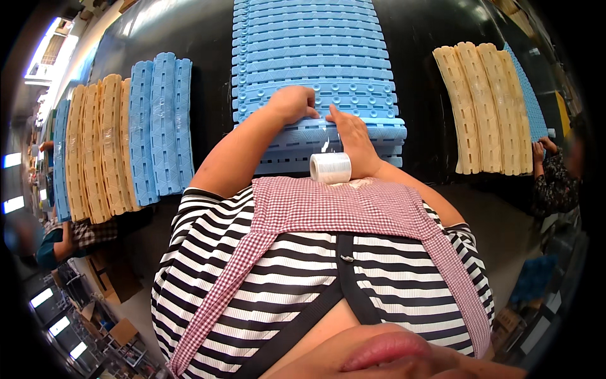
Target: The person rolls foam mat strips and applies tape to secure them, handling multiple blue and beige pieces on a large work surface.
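Observation:
Before me lies a long blue slatted plastic mat [315, 47] with small round cups across part of it; its near end is folded over into a thick edge. My left hand [293, 104] rests at that fold, fingers curled down and closed; what they pinch is hidden. My right hand [353, 136] lies on the fold just right of it, fingers stretched out and its fingertips close to the left ones. Between the hands a clear strip of film runs down to a roll of clear film [332, 168], which sits against my apron beside my right wrist.
On the left stand wrapped bundles of blue mats [162, 126] and beige mats [101, 148]. More beige mats [483, 110] stand on the right. Other people work at both sides, one with a hand [548, 146] at a blue mat. The dark table [416, 76] spans beneath everything.

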The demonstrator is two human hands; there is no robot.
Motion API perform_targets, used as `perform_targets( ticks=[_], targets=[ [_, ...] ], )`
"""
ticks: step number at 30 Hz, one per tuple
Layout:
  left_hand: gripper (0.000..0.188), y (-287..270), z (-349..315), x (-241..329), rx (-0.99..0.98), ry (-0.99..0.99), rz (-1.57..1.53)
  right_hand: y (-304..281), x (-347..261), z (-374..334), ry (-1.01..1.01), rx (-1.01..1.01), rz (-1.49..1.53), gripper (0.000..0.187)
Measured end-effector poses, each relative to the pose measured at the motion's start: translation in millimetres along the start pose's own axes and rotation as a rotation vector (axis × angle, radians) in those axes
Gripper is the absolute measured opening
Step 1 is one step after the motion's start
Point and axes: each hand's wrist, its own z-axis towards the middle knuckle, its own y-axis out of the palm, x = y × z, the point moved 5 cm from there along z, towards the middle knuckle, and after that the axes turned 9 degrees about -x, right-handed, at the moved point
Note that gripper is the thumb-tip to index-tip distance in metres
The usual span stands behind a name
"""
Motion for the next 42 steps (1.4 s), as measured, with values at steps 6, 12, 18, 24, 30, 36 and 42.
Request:
perform_targets(
  ticks=[6,12,18,24,30,36,42],
  targets=[
    [0.024,-31,-39,-30,0.352,0.055,-0.376,-9,2,33,0.074,-0.070,-0.049,0.093],
    [0.051,14,-111,20,0.635,0.357,-0.124,-15,78,102,0.192,-0.050,0.186,0.063],
    [0.080,16,-75,6,0.629,0.216,0.304,-28,64,113,0.147,0.002,0.903,0.029],
    [0.079,-52,-1,-12,0.098,-0.071,0.232,-19,35,80,-0.189,0.182,-0.055,0.039],
    [0.062,-92,34,-38,0.201,0.108,0.149,-20,69,124,-0.073,0.215,-0.101,0.043],
    [0.018,-69,32,-27,0.831,0.194,0.166,-47,115,193,0.072,0.113,0.268,0.021],
    [0.050,-64,24,-45,0.883,0.385,0.383,-55,160,235,0.192,0.202,0.903,0.017]
  ],
)
